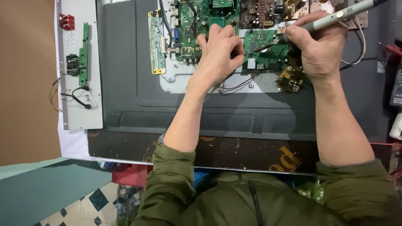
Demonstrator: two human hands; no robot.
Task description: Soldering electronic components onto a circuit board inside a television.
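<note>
I see left hand point(217, 52) at 12 o'clock, fingers point(229, 37) curled, tips pressing on large green circuit board point(197, 21); cannot tell if something pinched. Right hand point(320, 48) at 1 o'clock, fingers closed around grey-green pen-shaped soldering iron point(339, 16), dark tip pointing to 9 o'clock, touching board between both hands. Board sits on pale metal plate point(176, 81) of dark grey flat panel back point(125, 62). Narrow green strip board point(157, 42) just beside at 9 o'clock. Long grey metal strip point(79, 104) with wires further at 9 o'clock, well apart. Olive jacket sleeves point(167, 188) at 6 o'clock.
</note>
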